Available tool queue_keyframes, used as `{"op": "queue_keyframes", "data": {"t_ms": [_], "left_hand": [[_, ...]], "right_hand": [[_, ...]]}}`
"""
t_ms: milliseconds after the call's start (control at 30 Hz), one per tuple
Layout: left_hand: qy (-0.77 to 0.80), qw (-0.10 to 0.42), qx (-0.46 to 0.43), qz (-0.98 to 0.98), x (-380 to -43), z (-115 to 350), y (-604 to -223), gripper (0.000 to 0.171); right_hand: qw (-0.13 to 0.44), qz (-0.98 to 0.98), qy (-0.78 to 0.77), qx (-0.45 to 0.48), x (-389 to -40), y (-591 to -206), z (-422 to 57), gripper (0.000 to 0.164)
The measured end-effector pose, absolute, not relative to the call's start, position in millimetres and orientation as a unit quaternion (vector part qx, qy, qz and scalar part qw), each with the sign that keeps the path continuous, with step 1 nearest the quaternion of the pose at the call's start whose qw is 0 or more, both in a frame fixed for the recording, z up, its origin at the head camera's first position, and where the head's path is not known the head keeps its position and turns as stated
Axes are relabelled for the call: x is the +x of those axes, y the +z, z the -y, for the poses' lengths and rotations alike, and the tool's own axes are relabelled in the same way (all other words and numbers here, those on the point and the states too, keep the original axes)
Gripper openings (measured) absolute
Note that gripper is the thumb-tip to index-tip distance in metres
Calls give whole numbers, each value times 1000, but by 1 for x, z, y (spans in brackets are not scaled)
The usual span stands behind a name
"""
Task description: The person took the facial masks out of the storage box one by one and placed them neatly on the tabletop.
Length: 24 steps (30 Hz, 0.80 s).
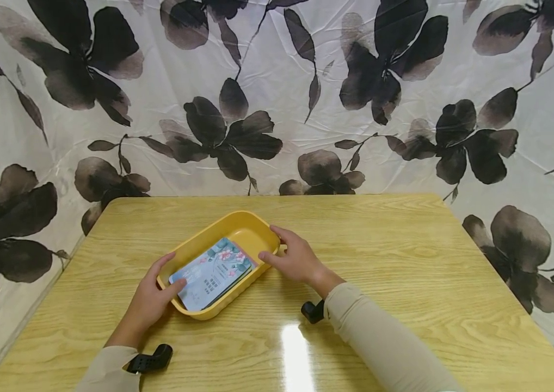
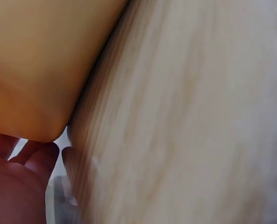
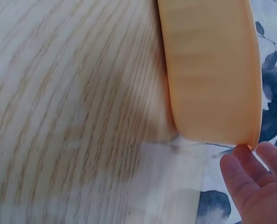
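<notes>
A yellow oblong plastic bin (image 1: 249, 238) sits at a slant on the table, its right end farther away. Inside lies a small stack of pale blue cards or booklets (image 1: 203, 284) with a flower print, toward the bin's left end. My left hand (image 1: 151, 296) grips that left end, thumb over the rim and above the stack. At the opposite end my right hand (image 1: 300, 261) holds the rim between thumb and fingers. Both wrist views show fingertips against the bin's outer end walls, with the left fingers (image 2: 44, 161) partly under the edge.
The wood-grain table (image 1: 385, 245) extends around the bin on all sides. Behind it hangs a pale cloth (image 1: 306, 81) with dark flowers. A black wrist device (image 1: 152, 359) is on the left wrist, and another (image 1: 312, 312) on the right.
</notes>
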State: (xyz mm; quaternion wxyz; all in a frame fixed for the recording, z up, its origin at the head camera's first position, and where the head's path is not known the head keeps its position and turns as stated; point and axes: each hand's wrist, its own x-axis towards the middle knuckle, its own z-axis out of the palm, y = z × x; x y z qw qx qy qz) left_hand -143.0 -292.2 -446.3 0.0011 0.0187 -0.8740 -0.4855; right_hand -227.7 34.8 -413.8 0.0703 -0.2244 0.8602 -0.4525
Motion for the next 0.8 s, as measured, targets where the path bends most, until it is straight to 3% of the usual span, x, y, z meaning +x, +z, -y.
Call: {"op": "queue_keyframes", "data": {"t_ms": [800], "left_hand": [[-521,35,16,853,-121,301,-453,70]], "right_hand": [[67,-869,-429,-237,-223,-412,-23,67]]}}
